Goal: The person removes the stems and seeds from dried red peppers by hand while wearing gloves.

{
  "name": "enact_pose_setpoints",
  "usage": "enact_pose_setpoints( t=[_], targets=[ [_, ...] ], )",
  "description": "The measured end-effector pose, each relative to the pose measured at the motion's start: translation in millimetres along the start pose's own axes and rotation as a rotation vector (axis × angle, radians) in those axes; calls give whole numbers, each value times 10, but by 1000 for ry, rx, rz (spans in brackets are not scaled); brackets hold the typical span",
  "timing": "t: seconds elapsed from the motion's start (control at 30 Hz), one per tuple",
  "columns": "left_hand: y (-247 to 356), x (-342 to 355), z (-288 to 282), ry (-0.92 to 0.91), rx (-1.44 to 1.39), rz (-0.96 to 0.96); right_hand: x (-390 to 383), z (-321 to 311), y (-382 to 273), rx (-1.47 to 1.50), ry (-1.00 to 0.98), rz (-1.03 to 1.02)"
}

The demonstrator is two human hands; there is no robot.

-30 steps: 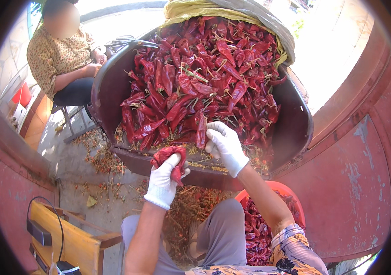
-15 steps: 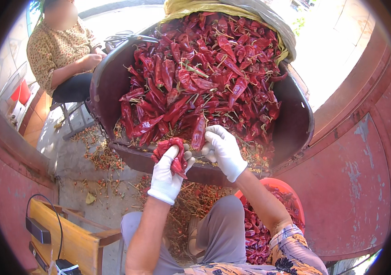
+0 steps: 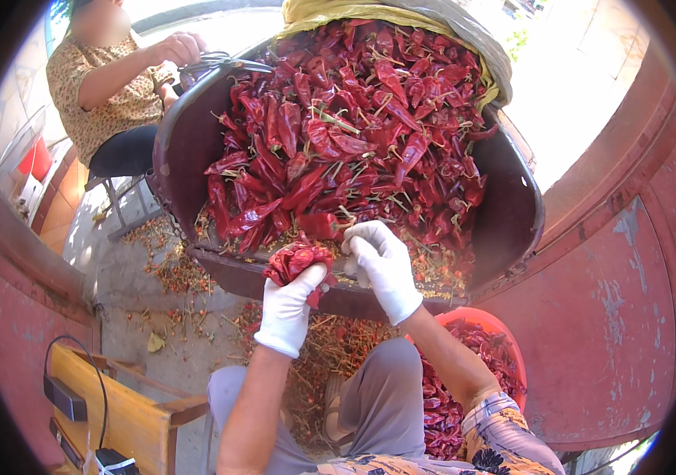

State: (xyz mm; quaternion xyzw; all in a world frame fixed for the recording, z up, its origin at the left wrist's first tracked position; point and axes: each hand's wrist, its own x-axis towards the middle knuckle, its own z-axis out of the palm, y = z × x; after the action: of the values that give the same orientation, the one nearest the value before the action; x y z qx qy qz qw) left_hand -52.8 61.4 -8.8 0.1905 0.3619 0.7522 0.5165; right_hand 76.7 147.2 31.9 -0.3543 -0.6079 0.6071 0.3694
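A wad of crumpled dried red chili peppers is clutched in my gloved left hand, thumb pressed over it. Just to its right, my gloved right hand is closed with fingertips together at the stem end of a single dried chili pepper. That pepper points left, just above the wad. Beyond both hands, a large heap of dried red chili peppers with stems fills the dark maroon metal cart bed. My hands are over its near edge, where loose seeds and bits lie.
By my right leg stands a red basin of chili peppers. Stem scraps litter the floor. A wooden stool with black devices is at lower left. Another person sits at far left, one arm raised near dark cables.
The chili pepper at my right fingertips has swung from hanging upright to lying sideways, pointing left. My left hand has turned slightly with its wad. The other person has raised an arm toward the cart's rim.
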Motion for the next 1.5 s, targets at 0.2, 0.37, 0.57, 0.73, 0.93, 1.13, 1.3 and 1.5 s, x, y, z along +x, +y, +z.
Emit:
enact_pose_setpoints(
  t=[0.2,0.37,0.57,0.73,0.93,1.13,1.3,1.5],
  targets=[
    [-20,-30,16,-15,118,61,22,-171,-4,46,-115,23],
    [14,37,-47,-276,505,329,-47,-234,-62,450,-428,236],
    [29,-77,46,-406,404,195,-76,-258,-86,590,-527,355],
    [6,-85,1,-394,736,495,-266,-165,-381,18,-187,98],
    [-116,-129,25,-316,529,331,-237,-229,-142,-382,-187,-525],
    [-99,-165,19,-289,363,25,-274,-173,-151,-560,-104,-613],
    [-42,-228,26,-329,280,-140,-356,-92,-239,-315,-48,-252],
    [-68,-233,-43,-392,384,-13,-346,-147,-214,293,-147,208]
  ],
)
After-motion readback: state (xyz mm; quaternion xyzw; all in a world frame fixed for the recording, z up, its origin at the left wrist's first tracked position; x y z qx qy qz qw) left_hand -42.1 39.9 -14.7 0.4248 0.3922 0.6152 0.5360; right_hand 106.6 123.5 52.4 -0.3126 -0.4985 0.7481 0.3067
